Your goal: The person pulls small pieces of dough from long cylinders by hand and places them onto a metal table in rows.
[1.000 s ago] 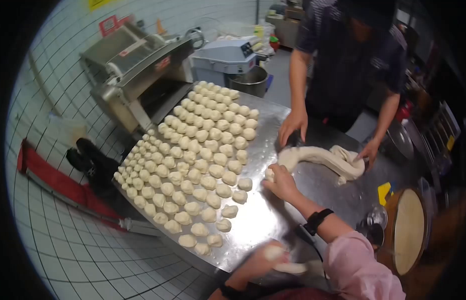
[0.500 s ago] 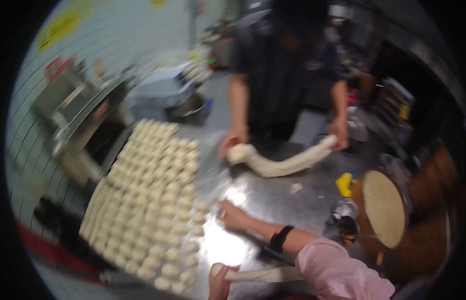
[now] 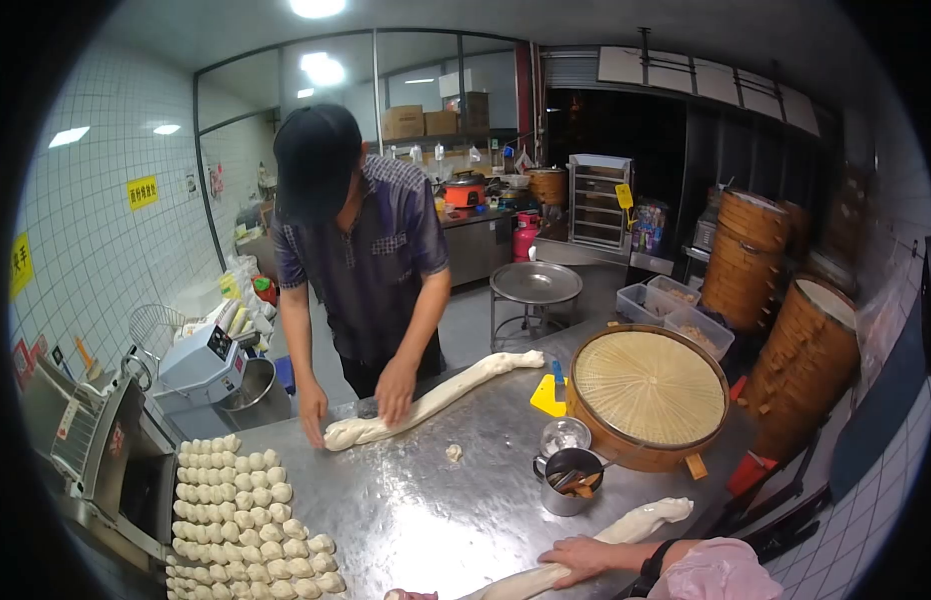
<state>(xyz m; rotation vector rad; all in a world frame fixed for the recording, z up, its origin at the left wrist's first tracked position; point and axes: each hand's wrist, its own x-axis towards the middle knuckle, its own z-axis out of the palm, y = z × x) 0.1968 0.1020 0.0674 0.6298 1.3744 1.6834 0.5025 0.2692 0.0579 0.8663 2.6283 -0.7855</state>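
Head view: right hand (image 3: 578, 560) draped unclenched over dough (image 3: 648, 520), five o'clock.
Even pressure should keep thickness uniform; left hand (image 3: 414, 596), six o'clock, grip cannot be told.

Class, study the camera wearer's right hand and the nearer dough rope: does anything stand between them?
Nothing visible does: the right hand lies directly on the nearer dough rope. The metal cup stands on the far side of the rope, so it does not block the hand.
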